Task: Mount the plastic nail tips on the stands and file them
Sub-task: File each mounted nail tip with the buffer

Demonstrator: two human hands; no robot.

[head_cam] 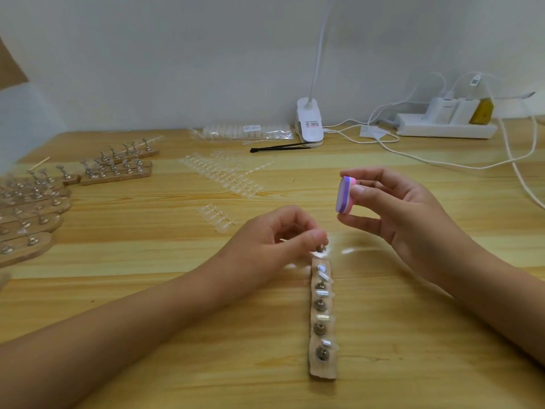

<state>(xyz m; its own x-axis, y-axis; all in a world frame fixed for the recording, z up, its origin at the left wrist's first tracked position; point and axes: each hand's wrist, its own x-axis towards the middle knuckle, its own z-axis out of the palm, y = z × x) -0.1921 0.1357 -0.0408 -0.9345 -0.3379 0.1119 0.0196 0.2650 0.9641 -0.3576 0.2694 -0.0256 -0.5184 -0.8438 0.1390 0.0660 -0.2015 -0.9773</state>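
In the right grip (392,208) a file block (344,196) is being held, in the left grip (283,234) the end stand (321,248), nail-tip strips (224,175) lying beyond on the counter (398,349).

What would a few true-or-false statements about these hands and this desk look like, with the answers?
1. The right hand holds a pink and purple filing block. True.
2. The left hand lies flat and idle. False: its fingers pinch the farthest stand on the wooden strip.
3. The spare strips of stands lie at the right. False: they lie at the left.
4. A white clip lamp stands at the back, by the wall. True.
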